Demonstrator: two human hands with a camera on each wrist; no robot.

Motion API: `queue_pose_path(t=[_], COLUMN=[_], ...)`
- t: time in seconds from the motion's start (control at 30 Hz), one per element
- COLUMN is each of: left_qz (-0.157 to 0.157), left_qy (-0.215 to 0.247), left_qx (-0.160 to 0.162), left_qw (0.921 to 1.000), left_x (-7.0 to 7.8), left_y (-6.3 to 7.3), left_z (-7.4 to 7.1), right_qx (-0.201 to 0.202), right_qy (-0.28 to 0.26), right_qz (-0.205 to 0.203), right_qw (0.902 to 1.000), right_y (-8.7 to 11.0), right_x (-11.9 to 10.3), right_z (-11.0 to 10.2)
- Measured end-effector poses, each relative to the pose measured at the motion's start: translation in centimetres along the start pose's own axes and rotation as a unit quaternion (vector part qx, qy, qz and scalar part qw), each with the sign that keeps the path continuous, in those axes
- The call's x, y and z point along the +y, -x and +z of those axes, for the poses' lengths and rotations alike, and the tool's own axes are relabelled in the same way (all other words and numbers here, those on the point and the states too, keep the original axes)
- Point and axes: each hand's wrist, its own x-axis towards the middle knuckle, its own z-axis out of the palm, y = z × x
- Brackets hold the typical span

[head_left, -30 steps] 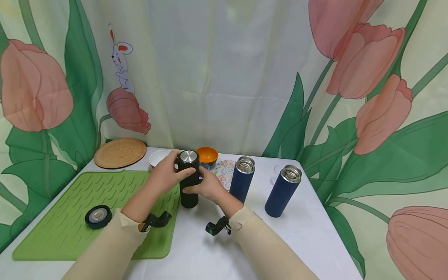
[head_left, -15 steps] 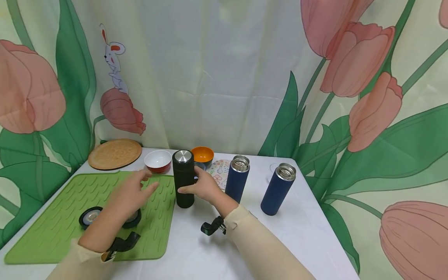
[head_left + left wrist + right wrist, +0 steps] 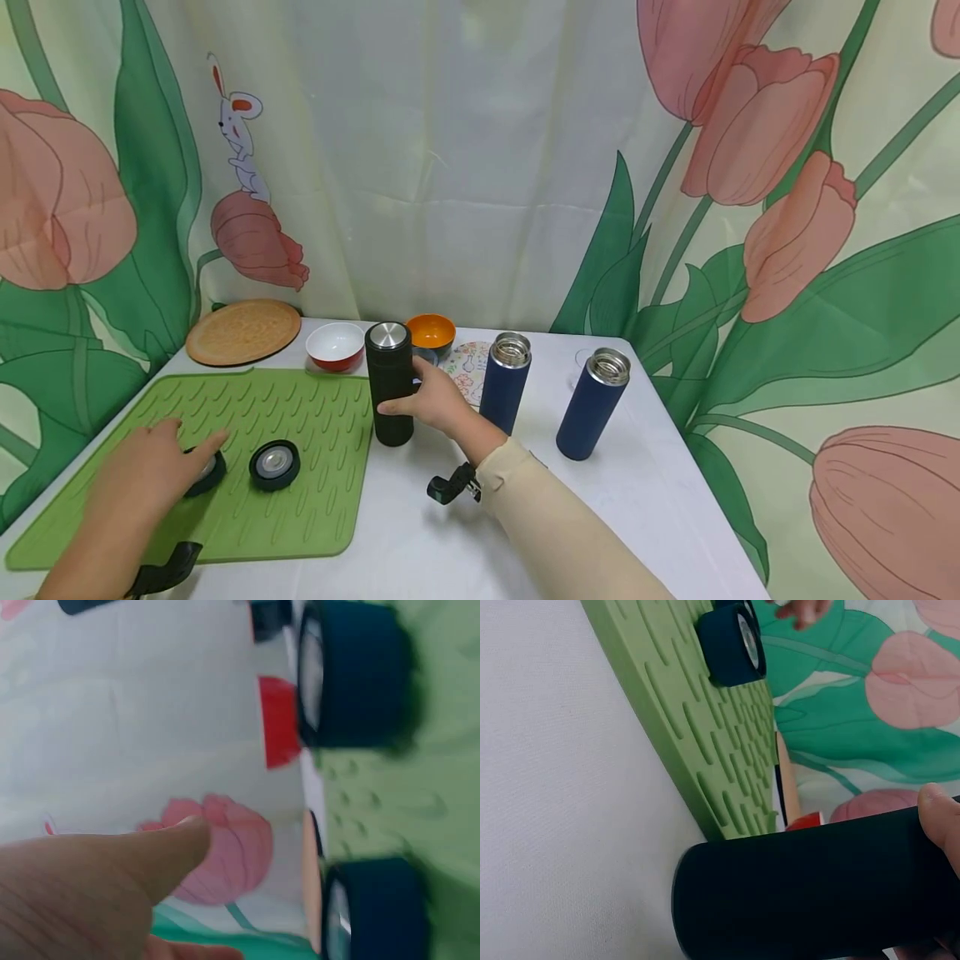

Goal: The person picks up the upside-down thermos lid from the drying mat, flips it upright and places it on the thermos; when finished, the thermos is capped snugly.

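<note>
My right hand [image 3: 435, 406] grips the side of a black thermos bottle [image 3: 392, 387] that stands upright on the table, its silver-topped lid on. In the right wrist view the thermos [image 3: 810, 889] stretches across with my thumb on it. My left hand [image 3: 138, 475], fingers extended, is over the left part of the green mat, partly covering one black bottle lid [image 3: 210, 477]. A second bottle lid [image 3: 274, 464] lies on the mat with its inner side up. In the left wrist view my thumb [image 3: 172, 851] points toward both lids, apart from them.
Two open navy bottles [image 3: 507, 383] stand right of the thermos. Behind are a red-and-white bowl [image 3: 335, 346], an orange bowl [image 3: 431, 332], a floral plate [image 3: 467, 367] and a round wooden board [image 3: 243, 332]. The green mat [image 3: 322, 500] covers the table's left side.
My left hand has let go of the thermos and moved left and toward me, over the mat, uncovering the second lid. My right hand still holds the thermos in place.
</note>
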Motion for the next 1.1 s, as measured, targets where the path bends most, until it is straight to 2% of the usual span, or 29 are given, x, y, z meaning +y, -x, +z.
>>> queue_pose_path(t=[0.17, 0.23, 0.4, 0.6, 0.87, 1.0, 1.1], left_qz=[-0.039, -0.040, -0.026, -0.034, -0.043, -0.041, -0.035], left_qy=[-0.008, 0.001, 0.024, 0.030, 0.038, 0.045, 0.055], left_qx=[-0.102, -0.119, -0.107, -0.105, -0.117, -0.102, -0.074], left_qw=[0.9940, 0.9921, 0.9937, 0.9934, 0.9915, 0.9929, 0.9951], left_x=[-1.9, -2.2, -2.8, -3.0, -3.2, -3.0, -2.7], left_y=[0.4, 0.5, 0.5, 0.4, 0.5, 0.8, 1.0], left_z=[1.2, 1.5, 2.0, 2.4, 2.5, 2.5, 2.2], right_qx=[-0.001, -0.001, -0.002, -0.001, -0.002, -0.004, -0.004], right_qy=[0.000, 0.000, -0.002, -0.005, -0.002, -0.001, -0.001], right_qz=[0.002, 0.003, 0.003, 0.004, 0.003, 0.004, 0.002], right_qw=[1.0000, 1.0000, 1.0000, 1.0000, 1.0000, 1.0000, 1.0000], right_y=[0.0, 0.0, 0.0, 0.1, 0.1, 0.0, 0.0], right_x=[-0.1, -0.1, -0.1, -0.1, -0.2, 0.0, 0.0], right_z=[0.0, 0.0, 0.1, 0.0, -0.1, -0.1, 0.0])
